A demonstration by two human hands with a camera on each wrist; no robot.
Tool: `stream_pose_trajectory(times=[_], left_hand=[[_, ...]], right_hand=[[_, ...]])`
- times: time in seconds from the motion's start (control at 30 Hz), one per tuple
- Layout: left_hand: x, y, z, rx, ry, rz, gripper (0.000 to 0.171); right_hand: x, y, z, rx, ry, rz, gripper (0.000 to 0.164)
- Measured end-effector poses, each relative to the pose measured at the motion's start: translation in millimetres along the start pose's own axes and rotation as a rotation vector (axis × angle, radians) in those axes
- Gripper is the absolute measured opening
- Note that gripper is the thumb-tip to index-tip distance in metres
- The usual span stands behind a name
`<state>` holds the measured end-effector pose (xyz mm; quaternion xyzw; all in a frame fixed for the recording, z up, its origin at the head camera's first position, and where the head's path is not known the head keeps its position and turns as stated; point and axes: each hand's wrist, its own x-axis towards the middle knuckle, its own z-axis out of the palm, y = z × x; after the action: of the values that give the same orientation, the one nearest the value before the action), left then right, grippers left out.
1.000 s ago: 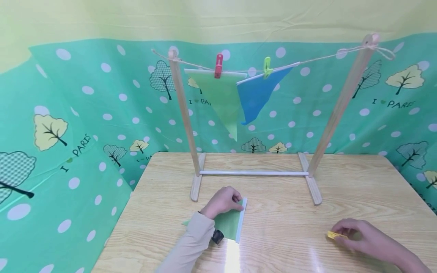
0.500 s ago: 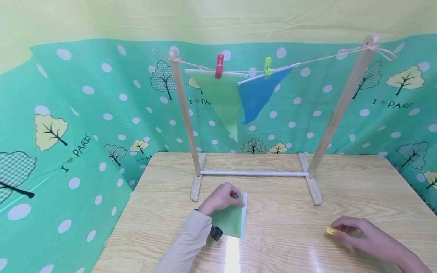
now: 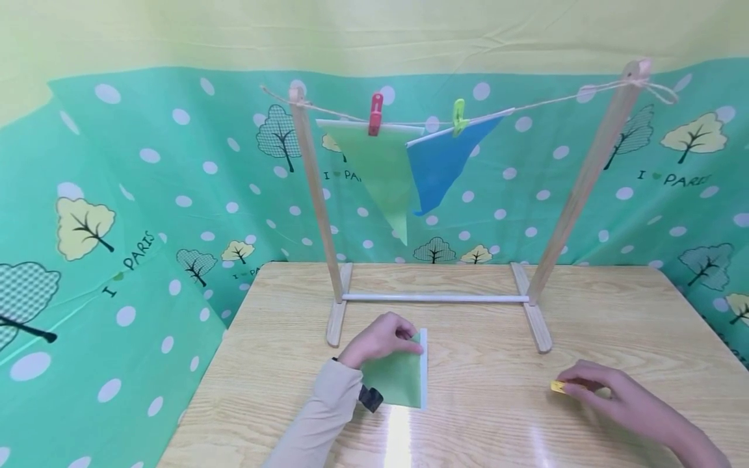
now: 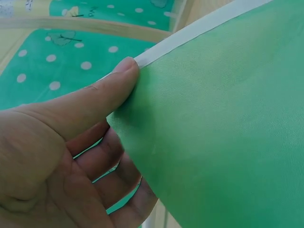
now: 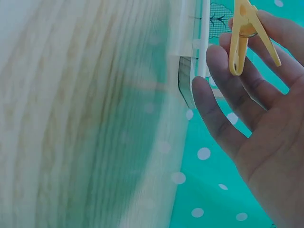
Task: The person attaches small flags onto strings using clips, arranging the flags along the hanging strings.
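Observation:
My left hand (image 3: 380, 341) pinches a green pennant (image 3: 393, 382) by one end of its white-banded edge (image 3: 424, 374). In the left wrist view the thumb lies along that band at the pennant's (image 4: 223, 118) corner, with the fingers behind the fabric. Over the right part of the table, my right hand (image 3: 623, 396) holds a yellow clothespin (image 3: 558, 387) at the fingertips. The right wrist view shows the clothespin (image 5: 243, 19) with its two legs spread apart; the thumb is mostly out of frame there.
A wooden stand (image 3: 570, 201) with a white crossbar (image 3: 435, 298) rises at the back of the table (image 3: 480, 364). From its string (image 3: 544, 103) hang a light-green pennant (image 3: 386, 169) under a red clothespin (image 3: 376, 114) and a blue pennant (image 3: 441, 162) under a green clothespin (image 3: 459, 117).
The green pennant has shifted slightly right in my left hand's pinch, its white edge turning from slanted to nearly upright in view. My right hand has moved a little left and farther from me with the yellow clothespin.

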<state>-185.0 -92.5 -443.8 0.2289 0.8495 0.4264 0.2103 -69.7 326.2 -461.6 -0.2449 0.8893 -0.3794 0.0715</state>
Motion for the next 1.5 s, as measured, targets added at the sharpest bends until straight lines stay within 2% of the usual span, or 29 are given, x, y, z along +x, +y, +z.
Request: stream_pose_trajectory(times=[0.2,0.4,0.57,0.83,1.0,1.27,1.4,1.5], left_hand=[[-1.3,5.1,-2.3,-0.033,-0.004,0.013,0.01],[-1.1,11.2,-5.8,-0.023,0.012,0.05,0.011],[-0.8,15.2,-7.7,-0.027,0.01,0.079,0.012],[-3.2,21.0,-9.9,-0.059,0.017,0.127,0.021],[-2.8,24.0,-10.0,-0.091,0.026,0.151,0.033],[-2.3,28.6,-11.4,-0.105,0.086,0.199,0.038],[-2.2,31.0,-12.2,-0.103,0.121,0.214,0.031],[-2.3,33.2,-12.1,-0.119,0.144,0.219,0.024]], right_hand=[[2,-2,0,-0.029,0.076,-0.067,0.025],[9,-9,0,-0.027,0.09,-0.054,0.024],[13,-17,1,-0.044,0.137,-0.03,0.021],[24,-30,6,-0.074,0.294,-0.023,0.018],[28,-32,6,-0.087,0.358,-0.013,0.024],[34,-35,4,-0.087,0.413,-0.032,0.032],[37,-39,3,-0.085,0.423,-0.039,0.031],[39,-43,1,-0.112,0.434,-0.009,0.028]])
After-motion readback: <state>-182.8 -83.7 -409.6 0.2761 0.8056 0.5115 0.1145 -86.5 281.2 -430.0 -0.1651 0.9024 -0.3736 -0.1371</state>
